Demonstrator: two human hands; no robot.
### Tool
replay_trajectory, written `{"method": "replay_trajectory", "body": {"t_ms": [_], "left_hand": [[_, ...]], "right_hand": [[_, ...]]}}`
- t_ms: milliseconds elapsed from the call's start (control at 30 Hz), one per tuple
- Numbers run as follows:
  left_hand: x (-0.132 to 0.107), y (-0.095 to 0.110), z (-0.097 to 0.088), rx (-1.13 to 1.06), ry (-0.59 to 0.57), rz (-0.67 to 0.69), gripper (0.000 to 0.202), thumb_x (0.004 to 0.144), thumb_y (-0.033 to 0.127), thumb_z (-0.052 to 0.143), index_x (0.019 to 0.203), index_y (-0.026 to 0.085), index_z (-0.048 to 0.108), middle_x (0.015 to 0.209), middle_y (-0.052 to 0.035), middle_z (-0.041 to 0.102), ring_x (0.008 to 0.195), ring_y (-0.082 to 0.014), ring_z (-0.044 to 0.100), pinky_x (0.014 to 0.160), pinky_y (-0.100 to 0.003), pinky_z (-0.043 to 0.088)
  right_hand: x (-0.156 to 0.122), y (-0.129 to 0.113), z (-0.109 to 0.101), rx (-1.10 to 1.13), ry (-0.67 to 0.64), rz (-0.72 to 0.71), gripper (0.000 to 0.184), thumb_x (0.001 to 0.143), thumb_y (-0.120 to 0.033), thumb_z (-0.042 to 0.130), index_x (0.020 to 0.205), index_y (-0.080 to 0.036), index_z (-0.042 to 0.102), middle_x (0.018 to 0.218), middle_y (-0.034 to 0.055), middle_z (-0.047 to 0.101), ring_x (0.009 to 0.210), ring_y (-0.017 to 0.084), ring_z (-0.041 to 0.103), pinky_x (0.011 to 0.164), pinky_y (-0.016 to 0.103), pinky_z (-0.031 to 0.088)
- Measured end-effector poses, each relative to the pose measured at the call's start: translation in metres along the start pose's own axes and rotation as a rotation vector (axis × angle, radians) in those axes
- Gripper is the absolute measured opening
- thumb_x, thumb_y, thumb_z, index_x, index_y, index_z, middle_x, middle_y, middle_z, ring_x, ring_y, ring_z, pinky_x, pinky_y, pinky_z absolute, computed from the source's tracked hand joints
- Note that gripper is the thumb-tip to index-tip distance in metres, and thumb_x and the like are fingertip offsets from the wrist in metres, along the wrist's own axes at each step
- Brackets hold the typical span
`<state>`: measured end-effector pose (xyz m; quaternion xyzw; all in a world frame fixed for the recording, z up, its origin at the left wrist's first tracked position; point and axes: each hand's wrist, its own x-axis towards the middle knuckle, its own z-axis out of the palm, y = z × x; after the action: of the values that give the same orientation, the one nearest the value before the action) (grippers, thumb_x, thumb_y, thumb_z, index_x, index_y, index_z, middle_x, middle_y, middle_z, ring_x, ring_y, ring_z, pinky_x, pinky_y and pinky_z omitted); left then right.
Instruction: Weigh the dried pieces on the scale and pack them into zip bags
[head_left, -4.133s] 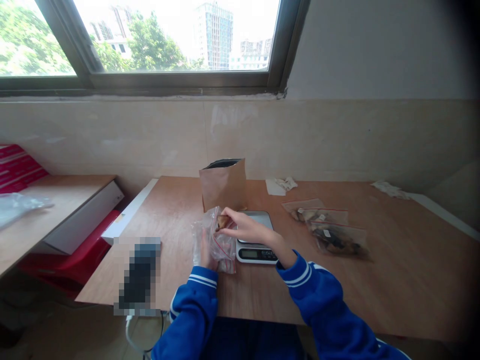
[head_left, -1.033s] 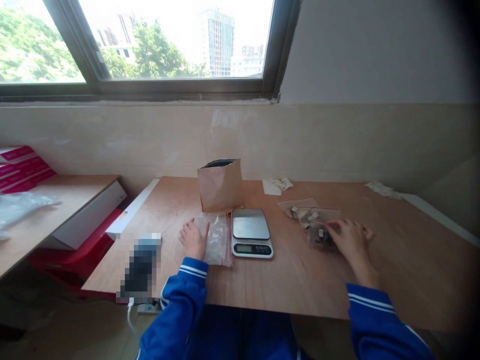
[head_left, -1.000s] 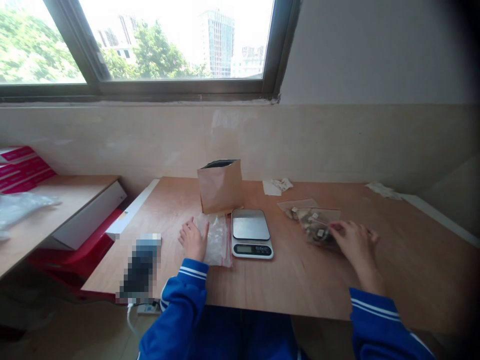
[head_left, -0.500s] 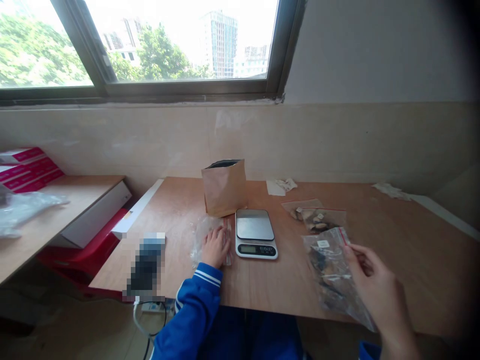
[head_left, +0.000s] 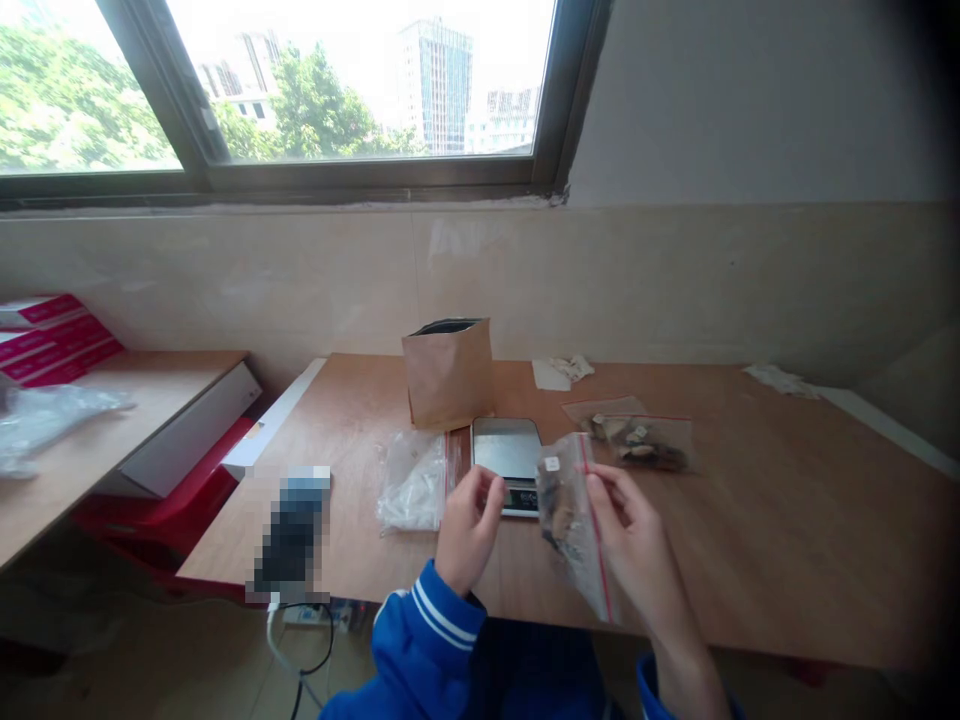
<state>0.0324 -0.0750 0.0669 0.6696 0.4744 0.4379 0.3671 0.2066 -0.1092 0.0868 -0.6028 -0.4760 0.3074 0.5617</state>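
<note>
- Landmark: digital kitchen scale (head_left: 508,448), mid tabletop (head_left: 750,530), platform bare.
- Filled zip-lock bag (head_left: 564,510) is in the air just in front of the scale, on its right side, partly covering the display. It hangs tilted with the red zip strip running down its right edge, so the dark dried pieces have slumped to the middle and the low end.
- Right hand (head_left: 637,535) carries it. Its fingers (head_left: 609,487) are pinched closed on the zip-strip edge, probably because that stiff strip grips better than the slack film.
- Left hand (head_left: 463,528) is in front of the scale, on its left side. Its fingers (head_left: 480,482) are loosely curled and half open, holding nothing. A gap shows between the thumb and the bag's left edge, so I read no contact.
- Flat empty zip bags (head_left: 415,482) lie just left of the scale, close to the left hand.
- Kraft paper pouch (head_left: 448,372) stands upright just behind the scale with its mouth open.
- Two more filled bags (head_left: 637,440) lie flat to the right of the scale, overlapping.
- Crumpled paper (head_left: 561,370) lies behind and right of the scale, near the wall.
</note>
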Motion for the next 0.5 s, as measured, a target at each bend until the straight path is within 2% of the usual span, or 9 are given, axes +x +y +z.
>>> {"method": "replay_trajectory", "body": {"t_ms": [33, 100, 233, 300, 400, 500], "left_hand": [[-0.005, 0.009, 0.004, -0.116, -0.065, -0.038, 0.035, 0.095, 0.044, 0.035, 0.078, 0.018, 0.052, 0.070, -0.0014, 0.055, 0.068, -0.0147, 0.054, 0.068, -0.028, 0.043], [-0.010, 0.018, 0.010, -0.278, -0.121, -0.089, 0.035, 0.094, 0.046, 0.037, 0.075, 0.018, 0.049, 0.066, 0.0013, 0.050, 0.062, -0.0116, 0.048, 0.061, -0.025, 0.040], [-0.010, 0.017, 0.008, -0.429, -0.083, -0.182, 0.032, 0.091, 0.048, 0.043, 0.088, 0.017, 0.053, 0.067, 0.0023, 0.049, 0.061, -0.0113, 0.047, 0.059, -0.024, 0.041], [-0.009, 0.014, 0.003, -0.431, -0.051, -0.190, 0.033, 0.090, 0.048, 0.045, 0.095, 0.017, 0.056, 0.075, -0.0002, 0.055, 0.069, -0.0134, 0.051, 0.064, -0.025, 0.043], [-0.008, 0.011, -0.002, -0.387, 0.002, -0.171, 0.032, 0.090, 0.047, 0.046, 0.095, 0.018, 0.059, 0.088, -0.0034, 0.061, 0.083, -0.0169, 0.056, 0.074, -0.027, 0.044], [-0.009, 0.010, -0.004, -0.339, 0.044, -0.158, 0.033, 0.092, 0.046, 0.043, 0.090, 0.018, 0.059, 0.086, -0.0031, 0.061, 0.082, -0.0169, 0.056, 0.076, -0.027, 0.044]], "right_hand": [[-0.003, -0.005, 0.010, 0.036, -0.054, 0.013, 0.040, 0.087, -0.054, 0.050, 0.104, -0.019, 0.060, 0.102, 0.0099, 0.068, 0.085, 0.022, 0.066, 0.073, 0.031, 0.053], [-0.008, -0.012, 0.026, 0.099, -0.165, 0.022, 0.038, 0.089, -0.051, 0.046, 0.108, -0.021, 0.060, 0.106, 0.0088, 0.067, 0.089, 0.022, 0.065, 0.077, 0.032, 0.053], [-0.013, -0.016, 0.043, 0.135, -0.414, -0.096, 0.036, 0.094, -0.044, 0.041, 0.118, -0.024, 0.060, 0.122, 0.0068, 0.060, 0.116, 0.021, 0.054, 0.101, 0.034, 0.042], [-0.012, -0.013, 0.047, 0.138, -0.486, -0.119, 0.036, 0.094, -0.042, 0.044, 0.122, -0.025, 0.057, 0.119, 0.0068, 0.060, 0.114, 0.020, 0.054, 0.100, 0.034, 0.042], [-0.013, -0.006, 0.052, 0.163, -0.493, -0.077, 0.039, 0.091, -0.042, 0.050, 0.125, -0.025, 0.050, 0.104, 0.0058, 0.061, 0.095, 0.018, 0.059, 0.086, 0.031, 0.049], [-0.013, -0.001, 0.056, 0.137, -0.420, -0.078, 0.030, 0.088, -0.043, 0.055, 0.110, -0.023, 0.049, 0.092, 0.0025, 0.057, 0.084, 0.016, 0.057, 0.077, 0.029, 0.049]]}}
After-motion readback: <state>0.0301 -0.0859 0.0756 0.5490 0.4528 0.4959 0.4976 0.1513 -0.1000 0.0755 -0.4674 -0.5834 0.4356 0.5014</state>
